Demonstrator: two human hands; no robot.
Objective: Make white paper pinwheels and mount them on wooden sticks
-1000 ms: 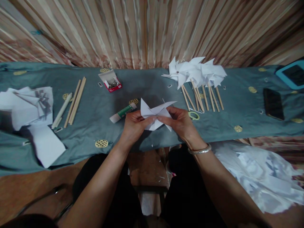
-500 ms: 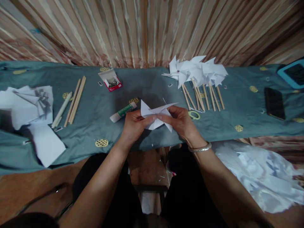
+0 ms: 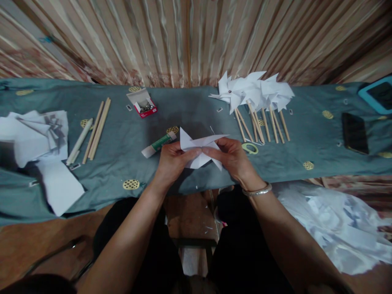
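Note:
A white paper pinwheel [image 3: 199,160] is held over the near edge of the table, its folded points spreading outward. My left hand [image 3: 174,160] grips its left side, thumb pressed near the centre. From the other side my right hand [image 3: 234,157] pinches it, the two thumb tips almost meeting in the middle. The fingers behind the paper are mostly hidden. Just left of my left hand lies a green and white glue stick [image 3: 159,145]. Scissors with a light green handle [image 3: 250,148] rest beyond my right hand, partly covered.
Finished pinwheels on sticks [image 3: 254,92] lie at the back right. A red box of metal pins [image 3: 146,107] stands open at the back. To the left are wooden sticks [image 3: 99,128], a pen [image 3: 80,141] and paper sheets [image 3: 39,139]. A phone [image 3: 354,132] lies right; a white plastic bag [image 3: 337,224] sits below.
The pinwheel's left point has shifted very slightly left and up. Both hands keep nearly the same hold, and the things on the table stay put.

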